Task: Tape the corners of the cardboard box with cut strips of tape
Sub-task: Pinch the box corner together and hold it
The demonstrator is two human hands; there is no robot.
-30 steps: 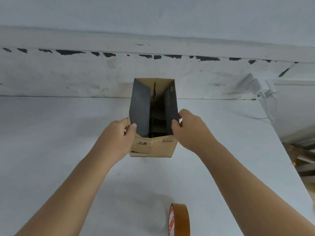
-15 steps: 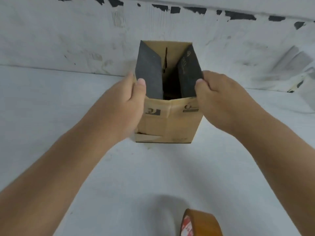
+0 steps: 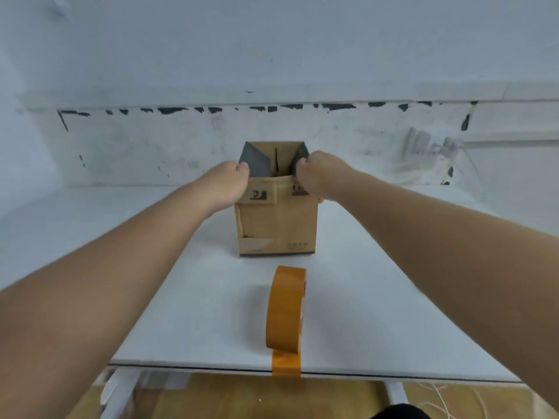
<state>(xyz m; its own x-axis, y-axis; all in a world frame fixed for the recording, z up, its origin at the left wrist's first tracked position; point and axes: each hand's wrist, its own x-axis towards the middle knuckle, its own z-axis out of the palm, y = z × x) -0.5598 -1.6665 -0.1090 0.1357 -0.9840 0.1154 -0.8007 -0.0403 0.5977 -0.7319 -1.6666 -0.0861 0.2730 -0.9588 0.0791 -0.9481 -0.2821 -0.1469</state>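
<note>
The cardboard box point(image 3: 276, 217) was stood upright on the worktop point(image 3: 363, 297), set towards the far edge and roughly midway between the side edges, its top open and its dark-lined flaps point(image 3: 255, 161) raised. It was judged to be light and probably empty, though little of its inside could be seen. The walls were taken to be fairly stiff but easily dented, and the flaps springy at their creases. A worn, lifted patch was seen low on the near face by the left corner, so that area was judged weak.

The left hand point(image 3: 230, 184) was curled round the left top corner, thumb side against the flap, and the right hand point(image 3: 314, 176) was curled round the right top corner in the same way; both were holding the box at its rim. A hold at the corners was judged sound, since the folds are stiffest there. A light box was expected to slide or tip on the smooth worktop if pressed from one side only.

The tape roll point(image 3: 286, 309), orange-brown, was stood on edge near the near edge of the worktop, well apart from the box. Its loose end point(image 3: 286, 362) was stuck down over that edge. No cut strips were seen. Nothing was seen between roll and box. A scuffed white wall point(image 3: 181, 146) was seen behind the far edge, and some pale wires point(image 3: 447, 397) below the worktop at the right.
</note>
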